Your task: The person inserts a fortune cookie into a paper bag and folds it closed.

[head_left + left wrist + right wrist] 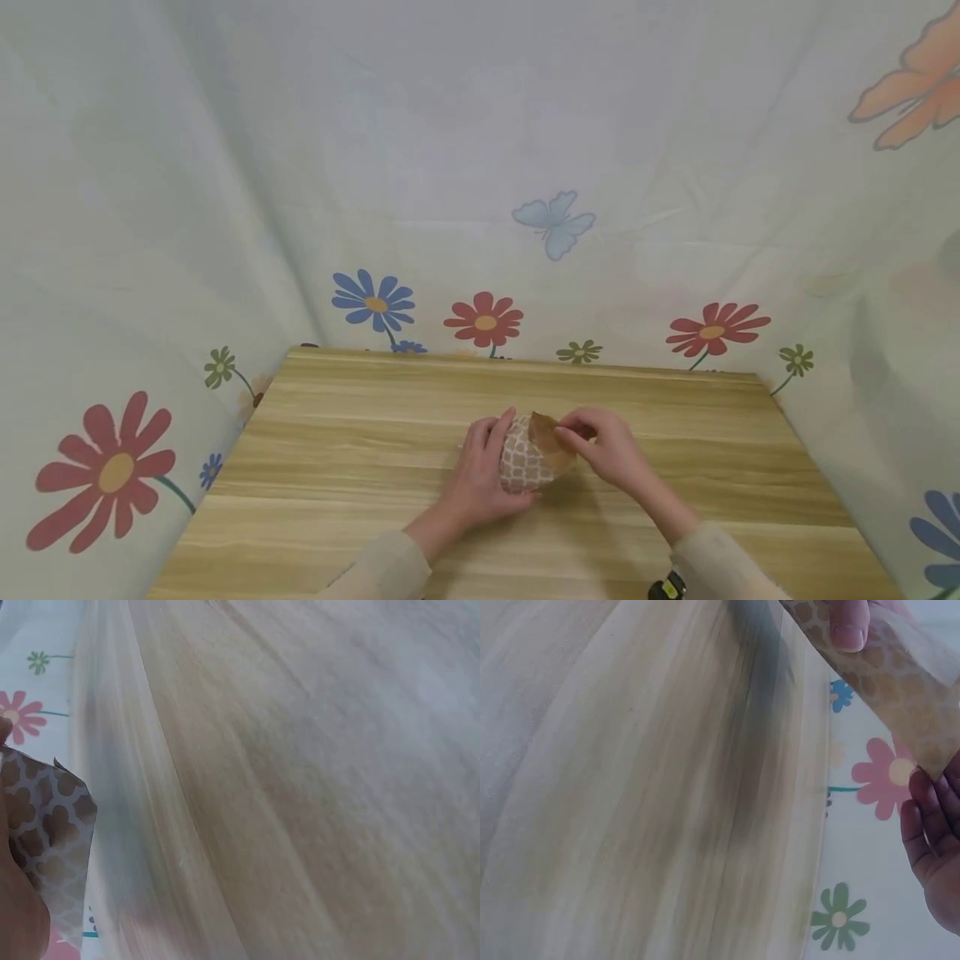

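Observation:
Brown paper with a white lattice print [522, 458], folded or wrapped into a small bundle, is held over the middle of the table. My left hand [480, 475] grips it from the left, thumb along the near side and fingers on the far side. At its right, my right hand [611, 450] pinches the edge of a plain brown flap [551, 446] between thumb and fingertips. The right wrist view shows the patterned paper [900, 690] narrowing to a corner at the right fingertips. Whatever the paper may enclose is hidden.
A wood-grain table [360, 417] lies under both hands. Pale cloth [450, 167] printed with flowers and butterflies hangs behind it and along both sides. A small black device [666, 587] with a yellow mark sits by the right sleeve.

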`<control>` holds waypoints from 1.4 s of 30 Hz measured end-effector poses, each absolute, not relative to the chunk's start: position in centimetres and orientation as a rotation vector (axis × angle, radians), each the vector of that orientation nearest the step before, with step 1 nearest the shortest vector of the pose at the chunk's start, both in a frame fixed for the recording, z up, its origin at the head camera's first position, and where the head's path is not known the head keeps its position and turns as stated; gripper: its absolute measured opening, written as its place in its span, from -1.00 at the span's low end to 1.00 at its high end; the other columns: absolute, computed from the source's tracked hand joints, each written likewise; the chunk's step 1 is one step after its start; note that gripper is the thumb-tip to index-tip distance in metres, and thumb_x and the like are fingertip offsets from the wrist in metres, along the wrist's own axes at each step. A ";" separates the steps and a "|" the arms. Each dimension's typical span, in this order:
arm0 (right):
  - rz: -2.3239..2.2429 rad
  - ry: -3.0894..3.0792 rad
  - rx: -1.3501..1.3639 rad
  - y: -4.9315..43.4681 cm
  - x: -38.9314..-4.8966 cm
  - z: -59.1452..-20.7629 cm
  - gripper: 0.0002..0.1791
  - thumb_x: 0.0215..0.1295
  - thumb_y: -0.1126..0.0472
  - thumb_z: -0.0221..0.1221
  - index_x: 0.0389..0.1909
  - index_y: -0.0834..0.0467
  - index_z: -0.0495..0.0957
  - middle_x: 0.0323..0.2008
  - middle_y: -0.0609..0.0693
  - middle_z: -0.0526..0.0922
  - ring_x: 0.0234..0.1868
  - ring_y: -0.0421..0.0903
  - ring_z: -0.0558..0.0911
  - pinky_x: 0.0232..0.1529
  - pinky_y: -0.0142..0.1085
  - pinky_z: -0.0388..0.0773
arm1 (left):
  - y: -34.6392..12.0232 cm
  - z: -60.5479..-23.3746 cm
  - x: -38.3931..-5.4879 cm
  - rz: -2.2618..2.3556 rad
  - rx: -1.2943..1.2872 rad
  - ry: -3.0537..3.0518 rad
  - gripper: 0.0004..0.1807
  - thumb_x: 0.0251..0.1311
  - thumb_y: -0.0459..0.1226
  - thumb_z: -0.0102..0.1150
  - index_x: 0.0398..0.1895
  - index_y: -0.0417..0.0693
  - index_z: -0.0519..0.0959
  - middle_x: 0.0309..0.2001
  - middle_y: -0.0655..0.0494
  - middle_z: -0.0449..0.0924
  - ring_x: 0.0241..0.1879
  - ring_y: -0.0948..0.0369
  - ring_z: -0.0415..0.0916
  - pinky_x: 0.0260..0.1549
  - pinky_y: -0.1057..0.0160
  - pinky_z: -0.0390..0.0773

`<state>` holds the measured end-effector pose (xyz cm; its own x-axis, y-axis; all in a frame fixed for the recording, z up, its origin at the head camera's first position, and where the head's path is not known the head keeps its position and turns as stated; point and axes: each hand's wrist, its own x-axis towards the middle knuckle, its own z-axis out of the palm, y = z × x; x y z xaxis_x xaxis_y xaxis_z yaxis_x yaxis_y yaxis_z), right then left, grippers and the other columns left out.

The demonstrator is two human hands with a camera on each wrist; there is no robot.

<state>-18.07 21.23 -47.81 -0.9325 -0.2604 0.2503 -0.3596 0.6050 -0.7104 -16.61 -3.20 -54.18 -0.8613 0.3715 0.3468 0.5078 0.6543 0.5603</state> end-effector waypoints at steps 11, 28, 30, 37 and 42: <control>1.159 -2.708 0.650 20.4 -18.4 -45.6 -0.96 0.47 0.24 0.35 -0.21 0.05 0.75 -0.30 -0.20 0.74 -0.29 -0.25 0.64 -0.28 -0.32 0.66 | -4.8 -53.1 -16.6 -1.229 -0.760 -2.726 0.36 0.03 0.38 0.48 0.77 0.35 -0.15 0.53 -0.02 0.24 0.46 0.02 0.28 0.38 -0.19 0.49; 1.256 -2.830 0.787 21.1 -18.9 -45.6 -0.93 0.48 0.19 0.34 -0.17 0.06 0.79 -0.23 -0.13 0.78 -0.25 -0.22 0.67 -0.19 -0.34 0.70 | -5.8 -52.6 -17.7 -1.711 -0.786 -2.741 -0.59 0.45 0.09 0.29 0.11 0.04 0.73 -0.06 0.24 0.75 -0.09 0.31 0.65 -0.01 0.26 0.68; 1.262 -2.847 0.808 20.9 -19.1 -45.5 -0.93 0.48 0.19 0.34 -0.17 0.05 0.79 -0.23 -0.14 0.78 -0.25 -0.23 0.67 -0.19 -0.35 0.69 | -5.6 -52.4 -17.7 -1.729 -0.767 -2.742 -0.60 0.46 0.11 0.27 0.09 0.07 0.74 -0.12 0.29 0.75 -0.12 0.33 0.63 -0.05 0.28 0.67; 1.226 -2.905 0.921 20.0 -20.1 -44.7 -0.91 0.51 0.15 0.32 -0.20 0.02 0.78 -0.28 -0.19 0.77 -0.30 -0.25 0.63 -0.26 -0.36 0.65 | -4.8 -51.3 -17.3 -1.839 -0.695 -2.719 -0.63 0.47 0.14 0.24 0.03 0.13 0.76 -0.17 0.31 0.74 -0.18 0.31 0.63 -0.13 0.27 0.66; 1.226 -2.935 0.996 19.6 -20.7 -44.4 -0.90 0.52 0.15 0.31 -0.22 0.02 0.77 -0.32 -0.21 0.75 -0.35 -0.26 0.60 -0.29 -0.37 0.61 | -4.6 -51.3 -17.3 -1.859 -0.645 -2.730 -0.67 0.50 0.07 0.24 -0.26 0.06 0.75 -0.33 0.27 0.69 -0.31 0.30 0.54 -0.24 0.30 0.58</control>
